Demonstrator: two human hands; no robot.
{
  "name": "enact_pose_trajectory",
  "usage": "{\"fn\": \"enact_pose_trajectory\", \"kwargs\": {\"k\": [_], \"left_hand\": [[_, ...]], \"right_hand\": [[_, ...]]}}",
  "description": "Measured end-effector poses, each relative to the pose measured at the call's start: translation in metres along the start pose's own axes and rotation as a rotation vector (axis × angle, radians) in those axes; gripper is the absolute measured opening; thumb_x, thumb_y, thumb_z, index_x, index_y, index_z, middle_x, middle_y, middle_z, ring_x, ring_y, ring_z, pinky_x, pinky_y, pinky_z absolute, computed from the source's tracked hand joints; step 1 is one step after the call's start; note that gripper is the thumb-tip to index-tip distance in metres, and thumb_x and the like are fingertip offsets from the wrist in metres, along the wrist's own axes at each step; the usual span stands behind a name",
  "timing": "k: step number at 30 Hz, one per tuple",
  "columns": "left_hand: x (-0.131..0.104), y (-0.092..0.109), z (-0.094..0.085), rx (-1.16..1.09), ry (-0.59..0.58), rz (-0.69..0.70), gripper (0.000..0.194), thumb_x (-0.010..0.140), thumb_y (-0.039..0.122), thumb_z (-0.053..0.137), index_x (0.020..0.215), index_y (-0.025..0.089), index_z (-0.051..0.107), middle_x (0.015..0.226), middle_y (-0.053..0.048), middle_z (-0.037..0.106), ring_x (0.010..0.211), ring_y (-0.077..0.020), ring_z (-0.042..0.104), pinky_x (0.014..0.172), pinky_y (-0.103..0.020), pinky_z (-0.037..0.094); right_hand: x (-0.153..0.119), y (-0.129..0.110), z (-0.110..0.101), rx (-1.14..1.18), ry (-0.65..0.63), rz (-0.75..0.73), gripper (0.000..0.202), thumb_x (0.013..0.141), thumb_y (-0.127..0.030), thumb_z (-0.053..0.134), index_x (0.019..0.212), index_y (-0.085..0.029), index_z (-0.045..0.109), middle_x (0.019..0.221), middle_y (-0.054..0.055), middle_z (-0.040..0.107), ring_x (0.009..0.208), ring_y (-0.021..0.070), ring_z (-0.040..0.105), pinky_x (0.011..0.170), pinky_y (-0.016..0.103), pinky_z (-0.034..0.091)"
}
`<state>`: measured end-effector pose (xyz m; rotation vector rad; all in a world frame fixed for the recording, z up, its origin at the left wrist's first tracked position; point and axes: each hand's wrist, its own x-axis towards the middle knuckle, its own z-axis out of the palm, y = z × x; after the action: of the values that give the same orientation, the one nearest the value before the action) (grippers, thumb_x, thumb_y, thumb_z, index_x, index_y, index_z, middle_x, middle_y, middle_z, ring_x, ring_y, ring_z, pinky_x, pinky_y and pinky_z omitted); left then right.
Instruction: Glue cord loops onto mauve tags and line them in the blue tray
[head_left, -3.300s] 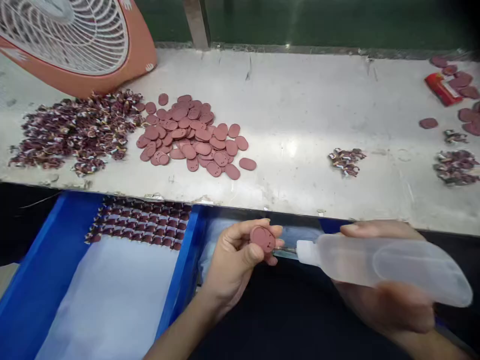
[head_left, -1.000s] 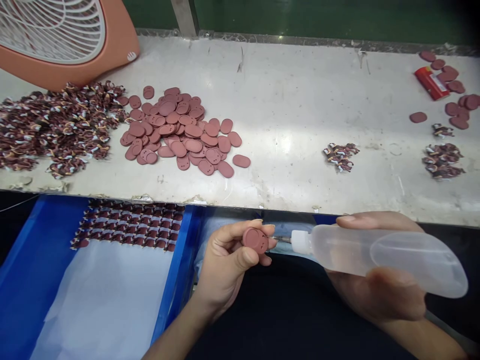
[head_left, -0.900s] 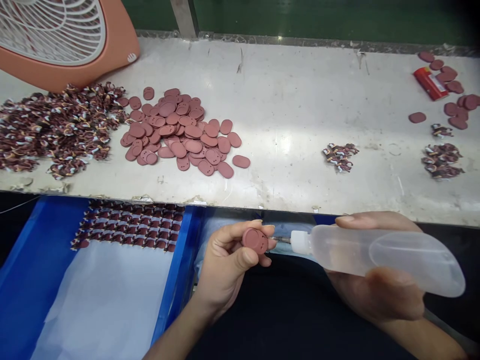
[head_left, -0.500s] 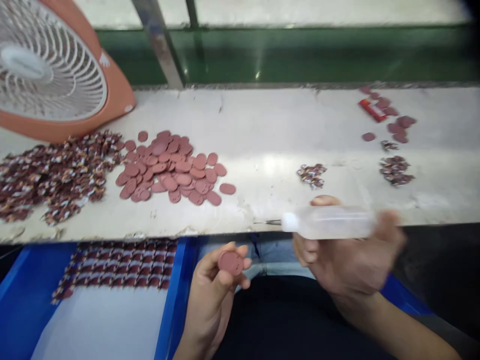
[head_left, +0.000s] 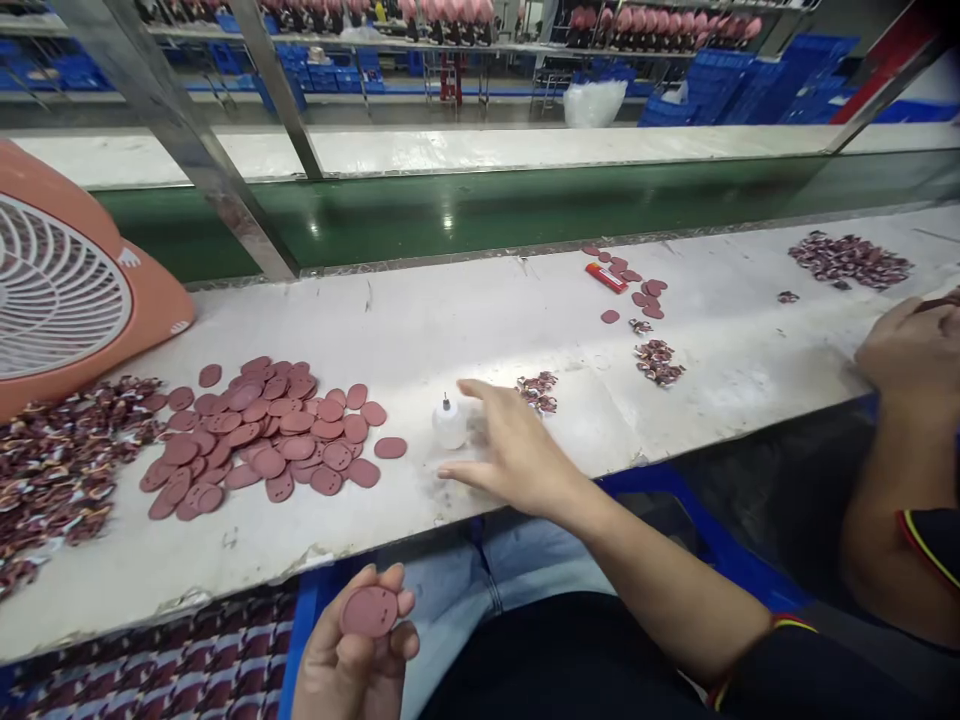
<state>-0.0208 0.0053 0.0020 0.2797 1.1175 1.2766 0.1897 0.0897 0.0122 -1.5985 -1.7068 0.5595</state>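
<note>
Between its thumb and fingers, my left hand (head_left: 360,650) holds a dark pink oval disc (head_left: 369,611) with small holes, below the table edge. My right hand (head_left: 517,450) is over the table with thumb and fingers spread around a white bottle (head_left: 450,424), which stands upright with its thin metal tip up. No grip on the bottle shows. Left of the bottle lies a pile of similar oval discs (head_left: 270,430). A small cluster of dark red and white pieces (head_left: 541,392) sits just behind my right hand.
An orange fan (head_left: 90,290) stands at the left behind a heap of small brown pieces (head_left: 60,480). Below the table is a blue bin (head_left: 301,630). A red packet (head_left: 606,278) lies farther back. Another person's hands (head_left: 911,345) are at the right.
My right hand has set the bottle upright on the table and opened around it. My left hand still holds the disc. The view has tilted up and shifted right.
</note>
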Motion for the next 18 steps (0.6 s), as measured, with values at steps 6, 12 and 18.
{"fn": "enact_pose_trajectory", "kwargs": {"k": [6,12,18], "left_hand": [[-0.003,0.001,0.01,-0.002,-0.03,0.004,0.04,0.051,0.035,0.096,0.087,0.024,0.08,0.083,-0.003,0.081,0.067,-0.0157,0.074,0.051,-0.014,0.055],[-0.009,0.001,0.021,0.017,-0.071,-0.005,0.038,0.055,0.037,0.094,0.087,0.024,0.08,0.084,-0.003,0.081,0.067,-0.0135,0.073,0.052,-0.013,0.054],[-0.015,0.004,0.025,0.019,-0.1,-0.203,0.036,0.057,0.038,0.093,0.087,0.023,0.08,0.088,-0.005,0.081,0.069,-0.0141,0.074,0.05,-0.012,0.052]], "right_hand": [[-0.016,0.043,-0.046,-0.295,0.138,0.191,0.043,0.077,-0.045,0.077,0.106,-0.017,0.061,0.103,0.013,0.065,0.096,0.0332,0.062,0.085,0.049,0.049],[-0.008,0.057,-0.064,-0.298,0.092,0.24,0.012,0.084,-0.029,0.064,0.089,-0.02,0.07,0.088,0.01,0.07,0.084,0.029,0.067,0.082,0.045,0.051],[-0.035,0.036,-0.08,0.099,-0.07,0.235,0.034,0.089,-0.048,0.061,0.1,-0.018,0.071,0.089,0.009,0.076,0.073,0.0225,0.074,0.065,0.036,0.062]]}}
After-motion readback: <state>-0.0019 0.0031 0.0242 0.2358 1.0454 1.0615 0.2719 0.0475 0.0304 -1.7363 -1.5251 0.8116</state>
